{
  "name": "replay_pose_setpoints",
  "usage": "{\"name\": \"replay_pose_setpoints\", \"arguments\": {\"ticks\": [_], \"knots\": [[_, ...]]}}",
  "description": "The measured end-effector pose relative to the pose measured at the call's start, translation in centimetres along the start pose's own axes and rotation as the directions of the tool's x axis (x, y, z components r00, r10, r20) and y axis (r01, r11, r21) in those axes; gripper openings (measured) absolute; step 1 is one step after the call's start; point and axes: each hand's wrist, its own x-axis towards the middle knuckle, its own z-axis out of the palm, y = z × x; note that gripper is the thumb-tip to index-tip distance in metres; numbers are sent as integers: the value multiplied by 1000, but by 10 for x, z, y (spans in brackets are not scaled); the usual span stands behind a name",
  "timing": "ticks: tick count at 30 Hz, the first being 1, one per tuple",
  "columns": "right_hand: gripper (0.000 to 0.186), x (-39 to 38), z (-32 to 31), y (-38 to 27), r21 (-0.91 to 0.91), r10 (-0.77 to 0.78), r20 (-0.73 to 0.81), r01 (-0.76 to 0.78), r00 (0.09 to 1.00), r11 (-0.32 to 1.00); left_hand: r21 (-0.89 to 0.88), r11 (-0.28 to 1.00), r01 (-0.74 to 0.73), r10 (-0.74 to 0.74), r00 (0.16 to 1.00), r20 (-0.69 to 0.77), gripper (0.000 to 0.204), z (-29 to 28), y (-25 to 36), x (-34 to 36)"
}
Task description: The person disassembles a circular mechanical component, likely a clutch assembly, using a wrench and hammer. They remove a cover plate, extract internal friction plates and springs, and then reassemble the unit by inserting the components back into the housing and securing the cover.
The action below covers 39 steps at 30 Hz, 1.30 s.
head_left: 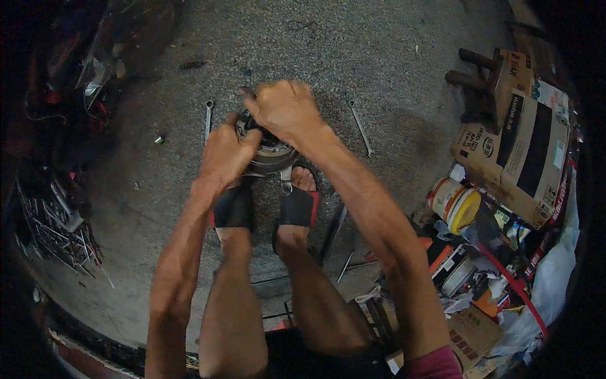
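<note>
Down low, the person's two black sandals (235, 207) stand on the rough floor (353, 57), and a round metal part (273, 163) sits just ahead of the toes, a silver lug (286, 179) jutting from its near side between the feet. The left hand (228, 150) meets the part's left side, its fingers bent around the rim with the thumb laid over the top, so the part lies within that grip. Over the part's far side, the right hand (285, 112) is curled; its fingers are mostly hidden under its back, and I cannot tell how tightly they close or what they hold. Beyond the grip, one spanner (209, 120) lies off to the left, another spanner (362, 129) to the right, both apart from the hands.
</note>
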Motion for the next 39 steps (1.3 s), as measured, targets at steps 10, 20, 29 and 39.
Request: {"name": "replay_pose_setpoints", "arguments": {"ticks": [10, 20, 29, 39], "knots": [[42, -32, 11, -22, -48, 1, 57, 1, 998, 999, 67, 996, 57, -68, 981, 184, 57, -9, -9, -20], [46, -63, 16, -8, 110, 139, -50, -133, 989, 985, 239, 961, -142, 129, 989, 69, 65, 8, -15, -39], [45, -69, 35, -16, 149, 257, -4, -254, 966, 956, 252, 925, -285, 299, 954, -20, 73, 15, -51, -38], [47, -44, 14, -28, -2, 144, 75, -144, 987, 990, -40, 989, -141, 145, 982, 118, 60, -3, -32, -24]]}}
